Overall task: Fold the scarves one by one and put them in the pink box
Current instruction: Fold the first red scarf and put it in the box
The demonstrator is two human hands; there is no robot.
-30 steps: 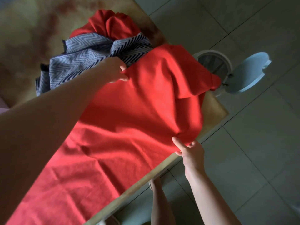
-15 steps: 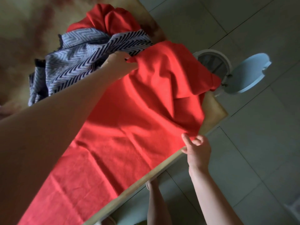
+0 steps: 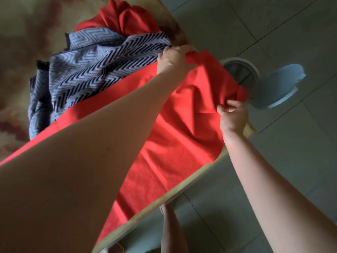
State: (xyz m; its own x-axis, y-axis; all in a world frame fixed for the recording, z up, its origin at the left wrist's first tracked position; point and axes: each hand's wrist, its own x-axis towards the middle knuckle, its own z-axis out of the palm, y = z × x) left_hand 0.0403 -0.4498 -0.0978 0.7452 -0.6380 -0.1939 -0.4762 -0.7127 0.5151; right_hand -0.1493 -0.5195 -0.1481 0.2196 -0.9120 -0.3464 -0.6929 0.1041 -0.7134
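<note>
Red plain fabric scarf [image 3: 173, 143] is lying stretched along the near side of the table with the mottled tan and reddish top [image 3: 182, 187]. Its long body is resting flat on the surface and running right up to the pale rim. Its far end is rising off the table between my two hands.

My left hand [image 3: 173, 61] is reaching across with the arm fully extended. Its fingers are curling round the scarf's far corner and gripping a small fold of cloth. My right hand [image 3: 233, 115] is pinching the opposite corner between thumb and fingertips, gathering the fabric into a bunch just past the table's right-hand corner. Between the two grips the cloth is sagging in soft creases.

Just beside the red scarf, further in on the table, a blue and white herringbone-patterned scarf [image 3: 94, 73] is lying crumpled in a heap, touching the scarf's inner edge. Behind it a second bunch of red cloth [image 3: 125, 17] is sitting piled up, partly under the patterned one.

On the grey tiled floor [image 3: 282, 170], beyond my right hand, a round white bin [image 3: 253, 68] is standing with its pale blue lid [image 3: 280, 88] swung open. A bare leg [image 3: 169, 229] is showing beneath the table's rim.
</note>
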